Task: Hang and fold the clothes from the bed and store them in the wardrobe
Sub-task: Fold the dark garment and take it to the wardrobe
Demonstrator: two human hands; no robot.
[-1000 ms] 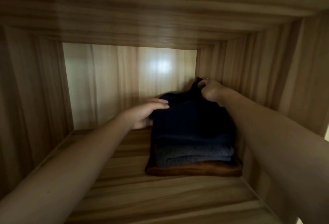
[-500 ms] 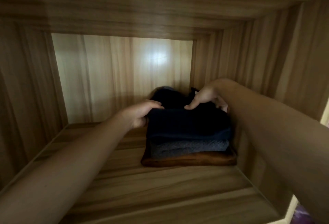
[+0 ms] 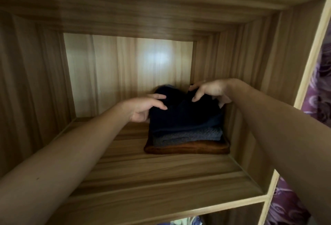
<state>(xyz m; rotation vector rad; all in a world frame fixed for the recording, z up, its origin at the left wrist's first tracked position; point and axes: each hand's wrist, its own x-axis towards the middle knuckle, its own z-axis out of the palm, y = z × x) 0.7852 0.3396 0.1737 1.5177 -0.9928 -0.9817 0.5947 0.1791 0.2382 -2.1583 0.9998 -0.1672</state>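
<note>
A stack of folded clothes sits at the back right of the wardrobe shelf point(image 3: 161, 176): a dark navy garment point(image 3: 184, 117) on top, a grey-blue knit point(image 3: 188, 136) in the middle and a brown piece point(image 3: 186, 148) at the bottom. My left hand point(image 3: 141, 108) lies against the navy garment's left edge, its fingers resting over the top. My right hand point(image 3: 209, 90) is arched over the back right of the same garment, fingertips touching the fabric. Neither hand plainly grips the cloth.
The wooden compartment has a pale back panel point(image 3: 125, 74), side walls and a top board close above. The stack lies against the right wall point(image 3: 250, 81). Purple patterned fabric point(image 3: 318, 88) shows outside the wardrobe's right frame. A lower compartment opens below the shelf.
My right hand let go of the fabric it pinched at the back and came to rest on top. My left fingers slid onto the top edge. The view has pulled back from the shelf.
</note>
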